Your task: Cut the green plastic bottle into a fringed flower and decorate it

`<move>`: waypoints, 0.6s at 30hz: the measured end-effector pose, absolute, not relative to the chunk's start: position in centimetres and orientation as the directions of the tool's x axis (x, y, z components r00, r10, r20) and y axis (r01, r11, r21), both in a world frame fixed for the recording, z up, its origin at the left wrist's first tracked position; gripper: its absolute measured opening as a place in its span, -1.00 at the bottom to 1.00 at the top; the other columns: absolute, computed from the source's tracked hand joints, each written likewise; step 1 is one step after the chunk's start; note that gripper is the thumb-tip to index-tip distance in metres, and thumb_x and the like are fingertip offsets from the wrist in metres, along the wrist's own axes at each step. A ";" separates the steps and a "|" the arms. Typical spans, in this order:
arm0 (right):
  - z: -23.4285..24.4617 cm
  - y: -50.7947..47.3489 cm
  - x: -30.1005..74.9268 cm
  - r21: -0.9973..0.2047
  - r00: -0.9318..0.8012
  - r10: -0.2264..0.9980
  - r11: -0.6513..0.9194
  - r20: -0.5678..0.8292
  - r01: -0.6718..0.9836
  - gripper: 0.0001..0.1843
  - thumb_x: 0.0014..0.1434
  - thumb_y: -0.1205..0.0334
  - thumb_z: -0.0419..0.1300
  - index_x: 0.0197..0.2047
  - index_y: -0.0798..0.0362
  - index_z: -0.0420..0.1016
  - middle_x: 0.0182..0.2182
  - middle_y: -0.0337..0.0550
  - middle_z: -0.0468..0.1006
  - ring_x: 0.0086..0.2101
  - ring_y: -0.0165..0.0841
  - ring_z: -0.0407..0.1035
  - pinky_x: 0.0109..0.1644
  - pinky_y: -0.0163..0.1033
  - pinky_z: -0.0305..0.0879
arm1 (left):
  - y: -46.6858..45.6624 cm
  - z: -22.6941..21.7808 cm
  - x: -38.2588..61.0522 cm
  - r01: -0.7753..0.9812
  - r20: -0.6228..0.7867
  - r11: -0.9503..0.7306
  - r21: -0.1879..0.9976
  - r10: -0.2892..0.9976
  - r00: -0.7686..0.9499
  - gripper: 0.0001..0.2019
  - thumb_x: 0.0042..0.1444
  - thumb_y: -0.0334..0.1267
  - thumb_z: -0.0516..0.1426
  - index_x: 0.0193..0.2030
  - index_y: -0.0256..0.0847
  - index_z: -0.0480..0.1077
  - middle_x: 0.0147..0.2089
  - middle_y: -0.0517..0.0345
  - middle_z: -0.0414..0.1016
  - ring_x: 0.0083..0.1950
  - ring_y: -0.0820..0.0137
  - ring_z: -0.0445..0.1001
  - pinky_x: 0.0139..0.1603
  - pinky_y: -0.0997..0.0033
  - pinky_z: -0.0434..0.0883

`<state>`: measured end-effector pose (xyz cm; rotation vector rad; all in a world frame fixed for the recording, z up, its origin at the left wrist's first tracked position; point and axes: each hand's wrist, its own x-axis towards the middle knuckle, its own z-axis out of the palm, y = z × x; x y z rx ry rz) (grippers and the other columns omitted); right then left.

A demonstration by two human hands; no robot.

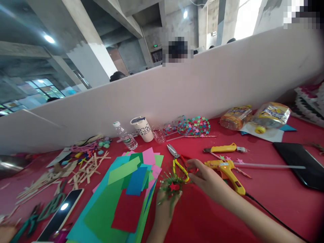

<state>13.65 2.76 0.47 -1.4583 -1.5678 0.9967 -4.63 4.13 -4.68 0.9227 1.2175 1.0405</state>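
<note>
My left hand (165, 199) is closed around a bunch of green tinsel-like strands (165, 184) with a red star (173, 186) in its middle. My right hand (201, 173) has its fingers curled at the red handle of a pair of scissors (180, 158). The scissors' other handle is yellow, and their blades point away from me and to the left. Right of that hand lies a yellow glue gun (227, 167) with its orange light on. Coloured paper sheets (108, 206) are piled left of my left hand.
A yellow utility knife (222, 148) and a black tablet-like slab (298, 165) lie to the right. Along the white partition (162, 98) stand a water bottle (126, 136), a white cup (144, 130) and plastic bottles (270, 114). Wooden sticks (88, 168), pliers (30, 221) and a phone (60, 216) lie left.
</note>
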 end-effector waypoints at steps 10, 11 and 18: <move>-0.5 3.4 12.7 -0.822 -0.048 0.998 0.065 0.045 0.566 -0.67 0.21 0.29 0.03 0.05 0.07 0.27 -0.15 -0.03 0.55 -0.23 -0.26 0.48 -0.17 -0.18 0.34 | 4.5 -4.0 -7.0 0.120 -0.113 0.086 0.989 0.964 0.241 -0.58 -0.04 -0.30 0.22 0.03 -0.17 0.38 -0.06 -0.03 0.57 -0.03 0.19 0.53 0.03 0.24 0.40; -0.3 3.3 12.8 -0.813 -0.052 0.997 0.070 0.049 0.579 -0.67 0.22 0.28 0.03 0.06 0.06 0.26 -0.15 -0.04 0.55 -0.21 -0.26 0.48 -0.16 -0.19 0.35 | 4.8 -4.0 -7.6 0.113 -0.133 0.108 0.988 0.959 0.250 -0.58 -0.05 -0.30 0.23 0.02 -0.17 0.38 -0.10 -0.02 0.58 -0.07 0.20 0.54 -0.02 0.24 0.42; 0.3 3.8 15.0 -0.655 -0.019 0.998 0.053 0.058 0.754 -0.73 0.36 0.16 -0.03 0.03 0.07 0.33 -0.15 -0.10 0.52 -0.20 -0.33 0.46 -0.12 -0.16 0.39 | 5.6 -3.5 -9.1 0.014 -0.172 0.171 0.985 0.981 0.085 -0.58 -0.10 -0.27 0.26 -0.04 -0.24 0.35 -0.22 0.03 0.57 -0.23 0.26 0.56 -0.20 0.32 0.46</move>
